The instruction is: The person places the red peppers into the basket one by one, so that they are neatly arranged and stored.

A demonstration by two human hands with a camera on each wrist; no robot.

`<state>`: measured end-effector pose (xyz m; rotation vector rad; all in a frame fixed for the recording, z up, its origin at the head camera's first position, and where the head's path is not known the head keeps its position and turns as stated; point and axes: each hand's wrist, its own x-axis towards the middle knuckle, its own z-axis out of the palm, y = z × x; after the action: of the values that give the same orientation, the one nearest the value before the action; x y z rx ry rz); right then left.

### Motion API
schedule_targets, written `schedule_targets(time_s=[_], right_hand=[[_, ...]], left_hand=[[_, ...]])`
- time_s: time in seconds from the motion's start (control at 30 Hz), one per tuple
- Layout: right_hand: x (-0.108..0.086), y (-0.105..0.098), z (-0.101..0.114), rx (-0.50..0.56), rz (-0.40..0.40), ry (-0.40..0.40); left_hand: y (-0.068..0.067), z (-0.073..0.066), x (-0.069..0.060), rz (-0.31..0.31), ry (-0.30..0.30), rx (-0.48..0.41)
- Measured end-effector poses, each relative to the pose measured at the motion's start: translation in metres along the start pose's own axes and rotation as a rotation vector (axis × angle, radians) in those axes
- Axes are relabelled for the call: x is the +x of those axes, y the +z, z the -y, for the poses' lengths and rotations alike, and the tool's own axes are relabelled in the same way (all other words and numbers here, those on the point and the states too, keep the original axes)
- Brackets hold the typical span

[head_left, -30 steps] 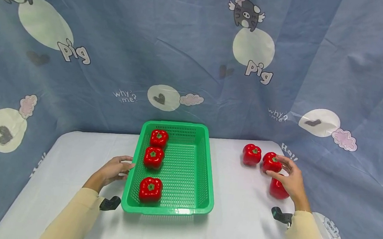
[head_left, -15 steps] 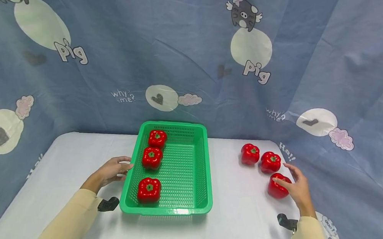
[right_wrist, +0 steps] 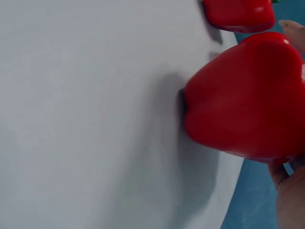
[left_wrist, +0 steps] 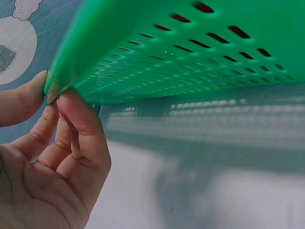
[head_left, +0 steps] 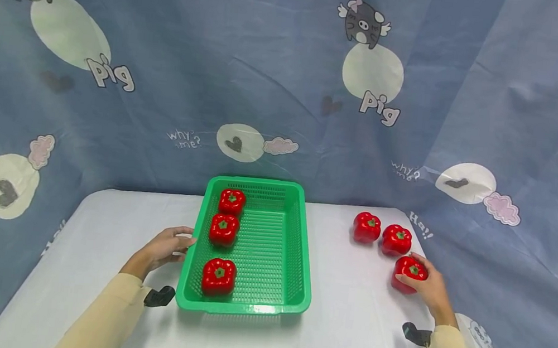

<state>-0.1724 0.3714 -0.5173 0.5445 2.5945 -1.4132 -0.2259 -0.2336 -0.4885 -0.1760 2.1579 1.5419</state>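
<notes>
A green plastic basket (head_left: 305, 260) with perforated walls stands on the white table; several red bell peppers (head_left: 219, 276) lie along its left side. My left hand (head_left: 163, 248) pinches the basket's left rim between thumb and fingers, plain in the left wrist view (left_wrist: 62, 157). At the right of the table my right hand (head_left: 430, 286) holds the nearest of the loose bell peppers (head_left: 410, 265), thumb on the near side and fingers around the far side. That bell pepper (right_wrist: 245, 100) fills much of the right wrist view, where most of the hand is cut off.
Two more red bell peppers (head_left: 367, 228) (head_left: 396, 240) sit just beyond the right hand, near the table's back right corner. A blue patterned cloth (head_left: 287, 85) hangs behind the white table (head_left: 345, 326). The table's right edge runs close beside the right hand.
My right hand has moved from above the middle loose bell pepper toward me and down onto the nearest one, closing around it. The left hand stays on the basket rim.
</notes>
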Motion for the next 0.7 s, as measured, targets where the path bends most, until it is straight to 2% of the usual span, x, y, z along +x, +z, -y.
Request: schedule_targets(time_s=[0.23,0.4,0.6,0.7], right_hand=[[-0.002,0.003,-0.004,-0.02,0.033,0.005],[-0.006,0.003,-0.003,-0.014,0.059,0.003],[-0.009,0.004,-0.003,-0.005,0.089,-0.048],[-0.011,0.004,-0.001,0.008,0.095,-0.041]], left_hand=[[0.001,0.001,-0.002,-0.002,0.025,-0.003],[0.001,0.0,-0.001,-0.005,0.02,0.006],[0.001,0.001,0.0,-0.004,0.01,0.002],[0.001,0.001,0.0,-0.007,0.006,0.001]])
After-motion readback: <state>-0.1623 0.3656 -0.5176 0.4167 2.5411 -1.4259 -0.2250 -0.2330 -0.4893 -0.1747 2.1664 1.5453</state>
